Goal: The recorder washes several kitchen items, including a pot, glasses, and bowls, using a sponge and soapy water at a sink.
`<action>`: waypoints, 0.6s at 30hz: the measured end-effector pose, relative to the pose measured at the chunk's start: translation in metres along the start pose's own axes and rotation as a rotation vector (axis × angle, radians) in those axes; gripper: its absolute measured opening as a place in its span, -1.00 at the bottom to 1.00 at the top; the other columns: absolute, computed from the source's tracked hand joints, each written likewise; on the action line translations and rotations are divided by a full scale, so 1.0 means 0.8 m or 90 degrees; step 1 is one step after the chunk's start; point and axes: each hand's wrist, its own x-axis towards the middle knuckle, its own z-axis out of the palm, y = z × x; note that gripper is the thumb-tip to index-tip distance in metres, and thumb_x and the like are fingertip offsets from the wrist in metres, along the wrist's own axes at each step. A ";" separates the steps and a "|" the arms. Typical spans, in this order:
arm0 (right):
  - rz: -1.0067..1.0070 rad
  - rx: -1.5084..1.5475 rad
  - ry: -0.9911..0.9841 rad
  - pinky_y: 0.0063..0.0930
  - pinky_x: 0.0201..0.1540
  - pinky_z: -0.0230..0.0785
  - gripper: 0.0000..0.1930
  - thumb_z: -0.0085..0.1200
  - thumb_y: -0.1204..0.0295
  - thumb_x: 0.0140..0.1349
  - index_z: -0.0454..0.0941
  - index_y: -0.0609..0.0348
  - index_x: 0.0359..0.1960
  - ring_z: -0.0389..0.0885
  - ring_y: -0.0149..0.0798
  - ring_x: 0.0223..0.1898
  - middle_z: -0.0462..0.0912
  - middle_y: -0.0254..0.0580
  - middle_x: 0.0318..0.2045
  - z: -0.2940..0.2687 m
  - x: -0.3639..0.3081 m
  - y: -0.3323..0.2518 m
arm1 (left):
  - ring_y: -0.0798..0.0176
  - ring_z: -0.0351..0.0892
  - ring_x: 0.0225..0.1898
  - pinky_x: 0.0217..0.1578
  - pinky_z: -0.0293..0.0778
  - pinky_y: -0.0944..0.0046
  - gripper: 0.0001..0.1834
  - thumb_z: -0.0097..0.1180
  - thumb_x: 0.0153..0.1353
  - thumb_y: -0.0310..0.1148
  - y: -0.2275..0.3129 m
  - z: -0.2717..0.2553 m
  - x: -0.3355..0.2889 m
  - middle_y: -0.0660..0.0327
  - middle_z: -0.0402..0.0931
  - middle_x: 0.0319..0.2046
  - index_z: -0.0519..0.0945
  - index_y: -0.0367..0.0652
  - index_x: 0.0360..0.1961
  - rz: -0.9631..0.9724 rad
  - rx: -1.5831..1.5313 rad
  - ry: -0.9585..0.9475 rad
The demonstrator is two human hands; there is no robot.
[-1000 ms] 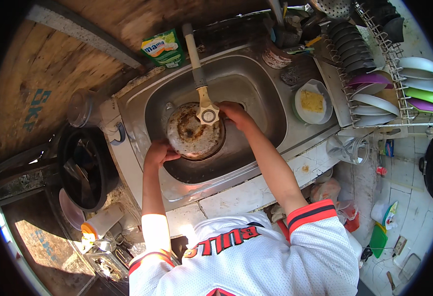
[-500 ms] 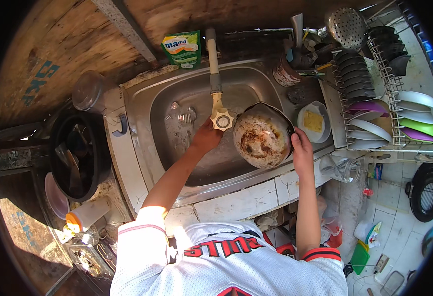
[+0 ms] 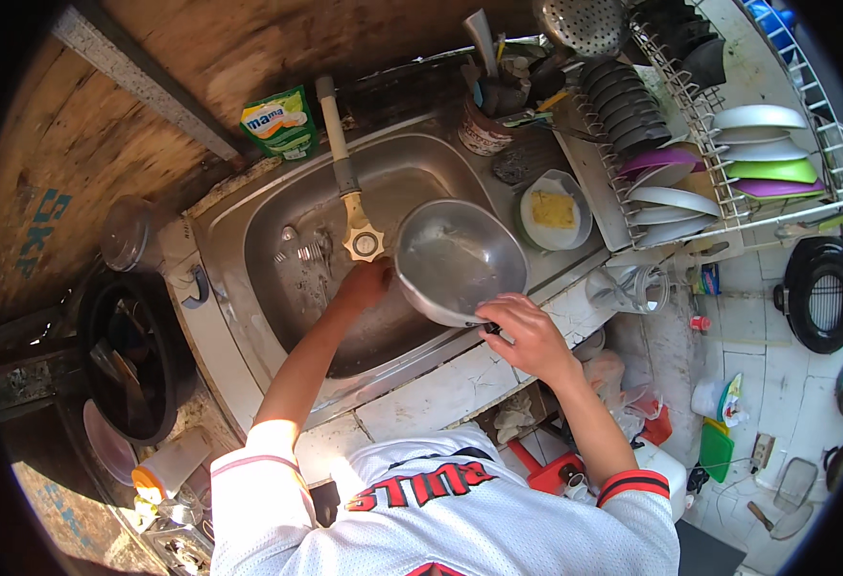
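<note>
One metal pot (image 3: 462,254) is tilting over the sink (image 3: 412,158), inside showing; right hand (image 3: 527,333) is pinching its rim; left hand (image 3: 368,284) is sitting just beside, grip hidden, can't tell.

Silver-grey inside the pot (image 3: 464,252), dull grey steel on the sink (image 3: 412,168), and look at that cream tap (image 3: 363,242) with its grey collar (image 3: 346,177)! Bright yellow, the sponge (image 3: 553,210)! Green with yellow and white, the pouch (image 3: 282,125)! White plates (image 3: 676,199) here, a lime-green dish (image 3: 772,171) there! Brown, patchy wall (image 3: 191,53), and a white shirt (image 3: 527,514), sleeve (image 3: 634,484) banded red and black
</note>
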 end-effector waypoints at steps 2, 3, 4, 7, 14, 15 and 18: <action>-0.072 -0.041 -0.033 -0.19 0.04 0.40 -0.72 0.22 0.58 -0.04 0.54 0.18 -0.22 0.60 -0.13 -0.13 0.64 -0.14 -0.27 -0.003 -0.013 -0.006 | -0.12 0.57 -0.22 -0.17 0.49 0.06 -0.79 -0.01 0.15 -0.43 -0.014 0.005 -0.033 -0.09 0.57 -0.29 0.56 -0.23 -0.21 0.031 -0.049 0.093; -0.100 -0.082 -0.040 -0.20 0.05 0.39 -0.74 0.17 0.57 -0.01 0.54 0.17 -0.22 0.60 -0.17 -0.13 0.63 -0.16 -0.28 -0.004 -0.023 -0.005 | -0.14 0.58 -0.27 -0.19 0.49 0.06 -0.80 0.00 0.15 -0.45 -0.019 0.009 -0.053 -0.11 0.57 -0.35 0.56 -0.21 -0.21 0.055 -0.106 0.187; -0.128 -0.123 -0.047 -0.20 0.06 0.38 -0.76 0.13 0.57 0.02 0.53 0.17 -0.22 0.60 -0.21 -0.14 0.63 -0.17 -0.29 -0.006 -0.034 -0.004 | -0.11 0.59 -0.26 -0.20 0.50 0.08 -0.80 0.02 0.14 -0.45 -0.021 0.009 -0.073 -0.09 0.57 -0.34 0.57 -0.21 -0.21 0.019 -0.120 0.198; -0.148 -0.162 -0.013 -0.17 0.10 0.37 -0.80 0.09 0.57 0.04 0.54 0.16 -0.25 0.60 -0.23 -0.12 0.63 -0.19 -0.31 -0.013 -0.058 -0.009 | -0.07 0.61 -0.24 -0.22 0.51 0.13 -0.78 0.04 0.13 -0.44 -0.024 -0.001 -0.131 -0.07 0.59 -0.32 0.59 -0.21 -0.18 -0.048 -0.111 0.238; -0.060 0.042 0.156 -0.20 0.18 0.36 -0.74 0.16 0.63 0.03 0.54 0.17 -0.20 0.57 -0.16 -0.02 0.64 -0.17 -0.24 -0.002 -0.082 -0.025 | 0.08 0.66 -0.25 -0.22 0.52 0.23 -0.73 0.04 0.18 -0.40 -0.026 -0.017 -0.214 -0.01 0.63 -0.28 0.59 -0.24 -0.11 -0.161 -0.119 0.321; 0.038 0.080 0.161 -0.31 0.13 0.40 -0.68 0.18 0.63 0.08 0.48 0.27 -0.09 0.55 -0.14 0.04 0.63 -0.15 -0.14 -0.005 -0.084 -0.039 | 0.08 0.66 -0.25 -0.22 0.52 0.23 -0.73 0.04 0.18 -0.40 -0.027 -0.017 -0.222 -0.01 0.63 -0.28 0.59 -0.24 -0.11 -0.159 -0.116 0.323; 0.242 0.562 0.288 -0.38 0.10 0.41 -0.64 0.16 0.59 0.15 0.40 0.39 -0.01 0.51 -0.14 0.09 0.56 -0.12 -0.01 0.029 -0.086 -0.025 | 0.17 0.66 -0.27 -0.23 0.51 0.27 -0.73 0.04 0.18 -0.40 -0.026 -0.010 -0.239 0.02 0.64 -0.29 0.59 -0.26 -0.11 -0.177 -0.207 0.356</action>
